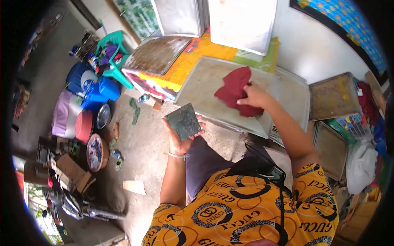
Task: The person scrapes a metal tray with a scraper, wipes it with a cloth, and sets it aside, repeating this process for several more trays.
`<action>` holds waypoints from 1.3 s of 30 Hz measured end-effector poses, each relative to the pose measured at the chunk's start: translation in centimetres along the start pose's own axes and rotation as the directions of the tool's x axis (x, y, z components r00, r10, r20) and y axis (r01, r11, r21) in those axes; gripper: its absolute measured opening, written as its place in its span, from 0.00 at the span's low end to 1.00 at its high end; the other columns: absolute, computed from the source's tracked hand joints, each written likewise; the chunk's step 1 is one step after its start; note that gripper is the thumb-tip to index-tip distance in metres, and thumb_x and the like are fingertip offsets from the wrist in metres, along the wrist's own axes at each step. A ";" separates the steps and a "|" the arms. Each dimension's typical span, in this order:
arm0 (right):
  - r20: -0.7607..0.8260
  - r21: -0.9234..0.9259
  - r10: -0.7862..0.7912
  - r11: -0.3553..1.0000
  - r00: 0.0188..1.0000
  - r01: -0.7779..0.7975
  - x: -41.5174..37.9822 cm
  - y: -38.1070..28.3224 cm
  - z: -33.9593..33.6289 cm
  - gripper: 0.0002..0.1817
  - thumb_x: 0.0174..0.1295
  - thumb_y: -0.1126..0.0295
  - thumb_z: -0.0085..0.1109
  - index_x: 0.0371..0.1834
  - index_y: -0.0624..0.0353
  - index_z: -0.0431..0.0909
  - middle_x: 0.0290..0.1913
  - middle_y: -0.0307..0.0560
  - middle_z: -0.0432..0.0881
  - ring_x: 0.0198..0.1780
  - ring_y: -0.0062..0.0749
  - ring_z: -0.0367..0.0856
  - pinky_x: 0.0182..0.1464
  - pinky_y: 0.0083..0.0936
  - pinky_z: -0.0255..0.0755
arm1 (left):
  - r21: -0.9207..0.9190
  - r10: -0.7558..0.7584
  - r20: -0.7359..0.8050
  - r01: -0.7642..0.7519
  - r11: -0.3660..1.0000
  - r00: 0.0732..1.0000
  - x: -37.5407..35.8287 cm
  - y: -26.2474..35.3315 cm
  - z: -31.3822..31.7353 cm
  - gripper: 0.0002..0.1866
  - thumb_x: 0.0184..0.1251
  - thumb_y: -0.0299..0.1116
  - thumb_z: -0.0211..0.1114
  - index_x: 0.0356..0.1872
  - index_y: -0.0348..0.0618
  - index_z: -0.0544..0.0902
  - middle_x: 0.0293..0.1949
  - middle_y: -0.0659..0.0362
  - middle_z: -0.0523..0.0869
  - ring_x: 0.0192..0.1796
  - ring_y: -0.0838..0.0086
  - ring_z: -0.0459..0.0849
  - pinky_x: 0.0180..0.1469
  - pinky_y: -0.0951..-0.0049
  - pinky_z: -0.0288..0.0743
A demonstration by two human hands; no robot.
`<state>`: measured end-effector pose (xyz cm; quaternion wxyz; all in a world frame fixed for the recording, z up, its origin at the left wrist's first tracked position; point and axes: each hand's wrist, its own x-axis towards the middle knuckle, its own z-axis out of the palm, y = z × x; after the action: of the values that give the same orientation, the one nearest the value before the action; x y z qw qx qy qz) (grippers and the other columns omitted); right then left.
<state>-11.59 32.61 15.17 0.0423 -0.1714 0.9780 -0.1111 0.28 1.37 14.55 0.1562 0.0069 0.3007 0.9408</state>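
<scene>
My left hand (179,138) is raised palm up and holds a small dark square tile (183,121) flat on its fingers, over the concrete floor. A white bracelet circles that wrist. My right hand (255,96) presses a crumpled dark red cloth (234,88) onto a large, stained metal baking tray (205,88) that lies tilted in front of me. The cloth sits near the middle of the tray, partly under my fingers.
More metal trays lean and lie around: one (156,53) on a bright patterned table, two (242,22) against the wall, others (333,96) at the right. A green plastic chair (115,57), blue containers (96,88) and a red bowl (84,125) crowd the floor at left.
</scene>
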 end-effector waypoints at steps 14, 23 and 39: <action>0.122 0.969 -0.126 0.229 0.984 -0.091 -4.2 -6.8 2.3 0.18 0.62 0.64 0.63 0.48 0.69 0.79 0.34 0.42 0.83 0.37 0.20 0.78 0.43 0.23 0.73 | 0.200 -0.046 -0.006 0.046 0.979 0.999 3.4 -5.3 4.9 0.47 0.61 0.76 0.31 0.65 0.45 0.68 0.57 0.52 0.78 0.54 0.58 0.80 0.55 0.51 0.73; 0.092 0.979 0.524 -0.201 0.847 0.017 -1.8 5.0 -1.4 0.11 0.57 0.67 0.67 0.37 0.59 0.79 0.30 0.37 0.78 0.26 0.22 0.77 0.28 0.20 0.73 | 0.682 0.274 -0.157 -0.096 0.725 0.949 4.3 -8.0 2.6 0.23 0.72 0.41 0.57 0.60 0.35 0.72 0.34 0.54 0.84 0.33 0.75 0.83 0.35 0.79 0.76; 0.292 0.913 0.758 -0.403 0.583 0.068 8.4 19.2 3.2 0.06 0.62 0.72 0.61 0.36 0.61 0.74 0.32 0.44 0.76 0.32 0.32 0.77 0.34 0.28 0.81 | 0.940 0.543 0.159 -0.295 0.171 0.824 2.2 -5.7 -0.7 0.21 0.72 0.33 0.55 0.16 0.48 0.62 0.13 0.69 0.61 0.19 0.87 0.61 0.18 0.82 0.54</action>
<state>-25.29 46.62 7.23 -0.0782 0.3387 0.4526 -0.8212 -0.22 6.01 10.53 -0.1778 0.0785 0.7897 0.5819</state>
